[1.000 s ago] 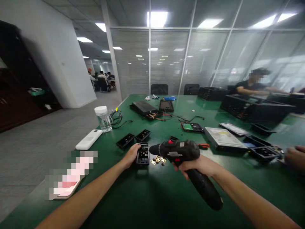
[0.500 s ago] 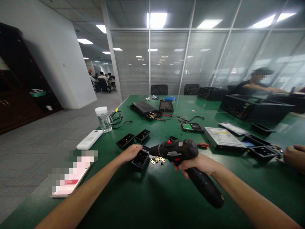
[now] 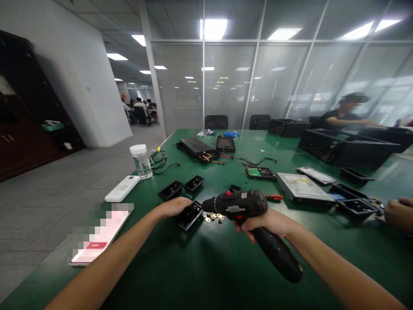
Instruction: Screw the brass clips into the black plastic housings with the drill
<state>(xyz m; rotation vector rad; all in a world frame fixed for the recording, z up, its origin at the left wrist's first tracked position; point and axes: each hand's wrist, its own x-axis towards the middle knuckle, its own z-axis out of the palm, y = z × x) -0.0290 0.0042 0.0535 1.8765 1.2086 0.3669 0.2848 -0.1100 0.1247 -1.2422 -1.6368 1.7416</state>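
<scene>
My right hand point(image 3: 258, 224) is wrapped round the handle of a black cordless drill point(image 3: 240, 204), whose chuck points left. My left hand point(image 3: 174, 206) grips the upper left side of a small black plastic box point(image 3: 189, 218) with an open top; its fingertips are partly hidden. The box sits tilted, close below the drill's nose. Whether the bit touches it I cannot tell. Small brass-coloured plates point(image 3: 213, 216) and a few dark screws lie just right of the box. Two similar black boxes, one left point(image 3: 170, 190) and one right point(image 3: 194, 184), stand behind my left hand.
On the green table point(image 3: 206, 275) are a water bottle point(image 3: 142, 161), a white power bank point(image 3: 122, 189) and a phone point(image 3: 103, 237) at left. An optical drive point(image 3: 305, 188), circuit board point(image 3: 260, 172) and black cases point(image 3: 345, 146) stand right. Another person's hand point(image 3: 400, 215) is at the right edge.
The black box in my left hand has tipped, so its near side shows more. My left hand has shifted slightly with it. The drill stays almost in place.
</scene>
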